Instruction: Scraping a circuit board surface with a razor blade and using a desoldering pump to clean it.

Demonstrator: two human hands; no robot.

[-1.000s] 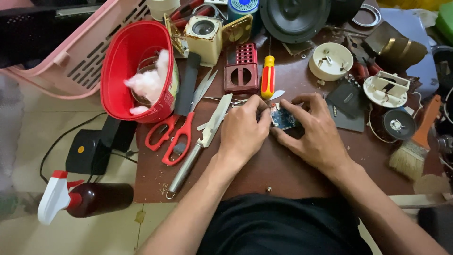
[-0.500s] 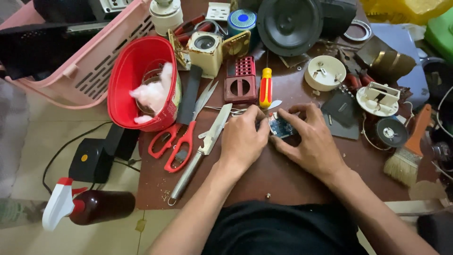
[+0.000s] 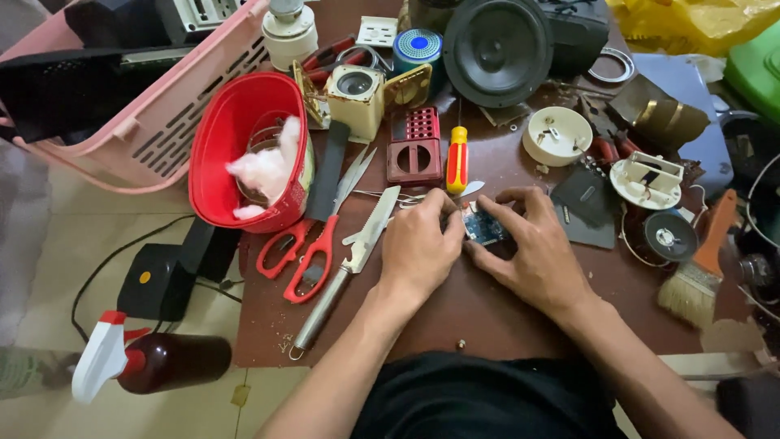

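Red scissors (image 3: 305, 252) and a serrated knife (image 3: 349, 260) are crowding the table's (image 3: 487, 325) left edge, while bare brown surface is lying open along its near edge. The left hand (image 3: 418, 248) and right hand (image 3: 532, 252) are meeting mid-table, fingers narrowly pinching a small blue circuit board (image 3: 485, 228) flat against the top. A paintbrush (image 3: 699, 268) is lying toward the right edge.

A crumpled yellow plastic bag (image 3: 691, 24) lies at the table's far right corner, beside a green container (image 3: 756, 69).
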